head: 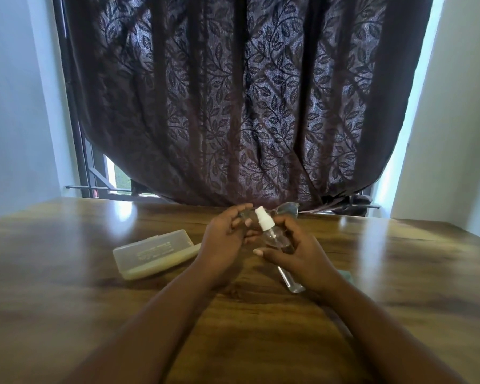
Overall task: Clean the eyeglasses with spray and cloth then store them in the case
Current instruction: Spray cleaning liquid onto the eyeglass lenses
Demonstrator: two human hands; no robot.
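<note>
My left hand (225,239) holds the eyeglasses (287,209) by their left side, above the far middle of the wooden table (67,273). Only the right lens and rim show clearly past my fingers. My right hand (297,259) grips a small clear spray bottle (275,239), tilted so that its white nozzle (263,219) sits close to the glasses. To the left of my left hand, a translucent plastic case (155,252) lies shut on the table. A corner of pale green cloth (345,273) peeks out behind my right wrist.
A clear cylindrical cap (291,281) lies on the table under my right hand. A dark leaf-patterned curtain (247,106) hangs right behind the table's far edge, with a window frame (94,173) at its left. White walls stand on both sides.
</note>
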